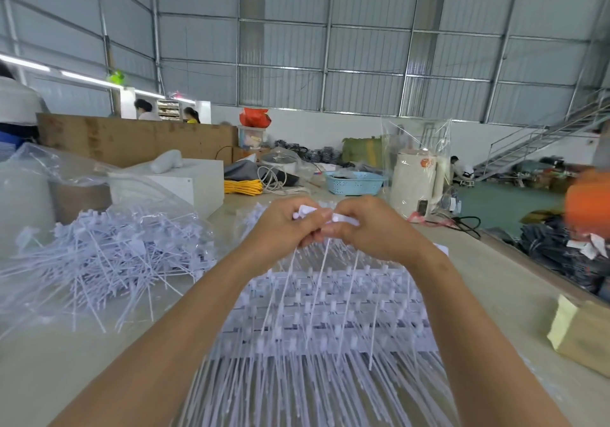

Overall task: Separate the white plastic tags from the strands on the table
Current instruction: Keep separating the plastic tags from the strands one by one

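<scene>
Both my hands are raised together above the middle of the table. My left hand [284, 228] and my right hand [369, 228] each grip one end of a strip of white plastic tags [313, 213], knuckles almost touching. Several thin white strands [318, 281] hang from the strip down between my wrists. Under them lies a flat stack of joined tag strips [330, 311], its strands reaching toward me. A loose heap of separated tags [109, 261] lies on the table's left side, partly on a clear plastic bag.
A white box [185, 185] and clear bag [66, 169] stand at the back left. A blue basket [355, 183], yellow cord and a wrapped white kettle [416, 182] sit behind my hands. A taped cardboard box [581, 334] is at the right edge. People work far behind.
</scene>
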